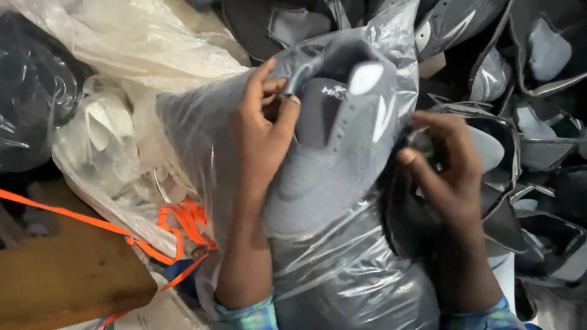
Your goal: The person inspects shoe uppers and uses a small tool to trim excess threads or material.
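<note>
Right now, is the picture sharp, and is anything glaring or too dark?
Head view: slightly soft throughout; the clear plastic bag throws white streaks of glare; the dark shoe pieces at right sink into shadow; both the left hand and right hand look motion-blurred.

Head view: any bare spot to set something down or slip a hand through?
Only the brown board at lower left, bordered by the orange strap and white plastic bag. Elsewhere crowded: grey shoe uppers piled right, clear bag centre under left hand and right hand.

- Shoe upper (333, 153): grey, with white patches.
- Plastic bag (342, 269) around it: clear, glossy.
- Strap (92, 223): bright orange.
- Cuffs (251, 315): blue-green check.
- Board (67, 275): brown.
- Piled shoe pieces (538, 91): black and grey.
- Other bag (122, 43): milky white.
</note>
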